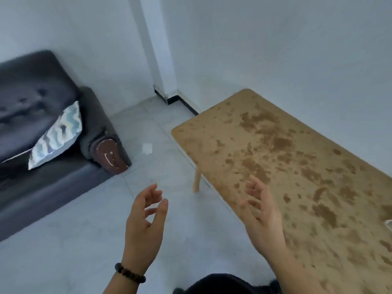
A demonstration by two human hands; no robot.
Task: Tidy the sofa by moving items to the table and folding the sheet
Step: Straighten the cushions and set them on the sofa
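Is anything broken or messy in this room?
Yes. The sofa has an armrest whose end is worn brown with white scratches. A pillow leans crookedly against it. A small white scrap lies on the floor. The table top is covered in dark blotches.

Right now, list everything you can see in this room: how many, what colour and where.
sofa: one, dark grey, left, against the wall.
cushion: one, white with a blue-grey wavy pattern, leaning on the sofa by its armrest.
table: one, tan with darker blotches, right.
paper scrap: one, white, on the floor between sofa and table.
small object: one, pale, on the table, cut off by the right frame edge; unidentifiable.
bracelet: one, dark beads, left wrist.
hands: two, bare, empty; left hand over the floor, right hand over the table's edge.
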